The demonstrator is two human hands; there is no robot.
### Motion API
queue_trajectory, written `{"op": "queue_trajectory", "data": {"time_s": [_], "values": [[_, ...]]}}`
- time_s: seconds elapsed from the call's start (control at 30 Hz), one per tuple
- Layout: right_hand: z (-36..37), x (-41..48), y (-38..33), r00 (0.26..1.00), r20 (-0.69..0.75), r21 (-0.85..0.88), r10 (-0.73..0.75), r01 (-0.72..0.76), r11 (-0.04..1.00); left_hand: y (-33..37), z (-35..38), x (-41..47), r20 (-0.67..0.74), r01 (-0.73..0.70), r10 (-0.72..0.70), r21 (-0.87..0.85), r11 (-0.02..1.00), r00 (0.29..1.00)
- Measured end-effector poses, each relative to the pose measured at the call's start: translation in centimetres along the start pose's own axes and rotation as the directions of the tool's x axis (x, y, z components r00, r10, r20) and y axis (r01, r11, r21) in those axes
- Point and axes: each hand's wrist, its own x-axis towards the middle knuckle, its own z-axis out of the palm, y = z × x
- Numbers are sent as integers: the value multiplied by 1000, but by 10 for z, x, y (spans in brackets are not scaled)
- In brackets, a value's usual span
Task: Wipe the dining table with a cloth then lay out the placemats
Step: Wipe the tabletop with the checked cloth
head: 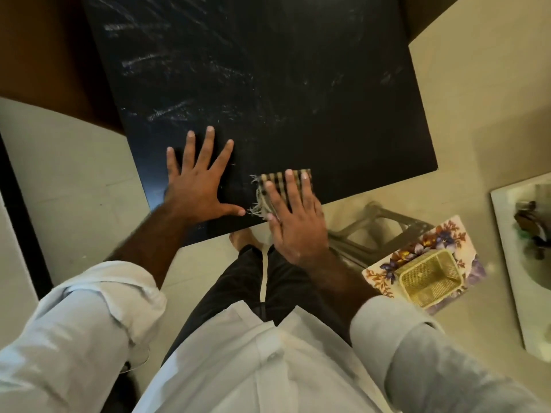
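Note:
The dining table has a glossy black top with pale wipe streaks across it. My left hand lies flat on the table near its front edge, fingers spread, holding nothing. My right hand presses flat on a folded checked cloth with frayed edges, right at the table's front edge. The hand covers most of the cloth. A floral placemat lies on a grey plastic stool to my right, under a yellow mesh basket.
Pale tiled floor surrounds the table. A white surface with small objects on it stands at the far right. A brown area lies at the far left, and a dark strip runs along the left edge. My foot shows under the table's edge.

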Motion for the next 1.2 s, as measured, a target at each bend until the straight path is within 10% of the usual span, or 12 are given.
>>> {"op": "queue_trajectory", "data": {"time_s": [0.3, 0.53, 0.93, 1.2], "values": [[-38, 106, 26, 909, -119, 74, 399, -393, 917, -25, 1, -4, 32, 15, -12, -86, 996, 999], [5, 56, -77, 997, -47, 11, -57, 57, 998, -36, 3, -11, 64, 24, -18, -82, 996, 998], [-20, 94, -22, 946, -144, 32, 290, -289, 957, -54, 17, -20, 29, 17, -14, -107, 994, 999], [10, 63, -117, 994, -25, -34, -110, 109, 993, -65, 31, -22, -63, -32, 23, -148, 989, 998]]}}
